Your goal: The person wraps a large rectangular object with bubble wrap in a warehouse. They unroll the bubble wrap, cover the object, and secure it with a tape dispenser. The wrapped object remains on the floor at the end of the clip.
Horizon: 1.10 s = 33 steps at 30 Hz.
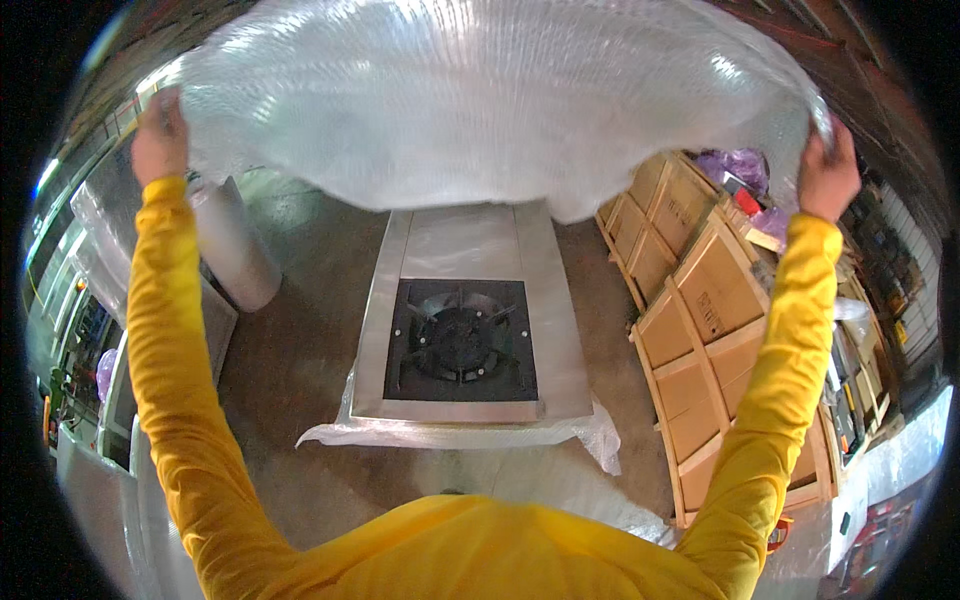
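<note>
A wide sheet of bubble wrap (480,110) is stretched between my two raised hands, billowing over the far end of a stainless steel stove (460,245). My left hand (160,140) is closed on the sheet's left edge, a little blurred. At the opposite edge my right hand (828,170) grips the sheet with bent fingers. The stove's near part carries a black square burner (460,340) with a round pan support. More clear wrap (440,433) lies beneath the stove and sticks out around its near edge. The sheet hides the stove's far end.
Tall wooden-framed crates (700,310) stand along the right, with purple plastic (738,168) and other items behind. To the left stands a roll of wrap (235,245) beside metal cabinets. Concrete floor (290,340) surrounds the stove.
</note>
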Motion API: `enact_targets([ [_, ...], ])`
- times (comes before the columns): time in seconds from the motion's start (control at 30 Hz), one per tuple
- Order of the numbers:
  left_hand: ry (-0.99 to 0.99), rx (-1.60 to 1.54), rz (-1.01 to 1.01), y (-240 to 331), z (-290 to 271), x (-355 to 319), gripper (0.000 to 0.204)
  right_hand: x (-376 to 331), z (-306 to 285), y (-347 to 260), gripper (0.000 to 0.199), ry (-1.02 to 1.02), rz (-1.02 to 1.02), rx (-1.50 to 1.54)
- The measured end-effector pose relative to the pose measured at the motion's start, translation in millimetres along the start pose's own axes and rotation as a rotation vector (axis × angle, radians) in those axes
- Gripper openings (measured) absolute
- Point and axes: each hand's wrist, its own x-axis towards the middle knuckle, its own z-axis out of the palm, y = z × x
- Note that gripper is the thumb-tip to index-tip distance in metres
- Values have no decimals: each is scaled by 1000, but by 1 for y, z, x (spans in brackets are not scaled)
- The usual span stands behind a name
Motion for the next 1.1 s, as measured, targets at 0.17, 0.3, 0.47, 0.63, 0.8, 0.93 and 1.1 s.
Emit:
enact_targets([
  [0.17, -107, 22, 297, -95, -36, -99, 33, -96, -71, -1, 45, -508, -92, -61],
  [0.3, -436, 4, 447, -154, -72, -202, 50, -194, -109, -7, 52, -863, -284, -29],
  [0.47, -635, -60, 335, -149, -108, -308, 43, -276, -151, -27, 51, -1000, -145, 2],
  [0.63, -753, -82, 103, -143, -140, -386, 35, -347, -188, -37, 50, -1120, -12, 56],
  [0.8, -802, 1, 106, -139, -166, -453, 28, -413, -219, -29, 50, -1346, 427, 132],
  [0.93, -1196, -230, -287, -163, -182, -483, 31, -415, -246, -7, 72, -1659, 956, 435],
  [1.1, -1373, -982, -1060, -215, -176, -503, 72, -426, -286, 3, 74, -1105, 1706, 1307],
])
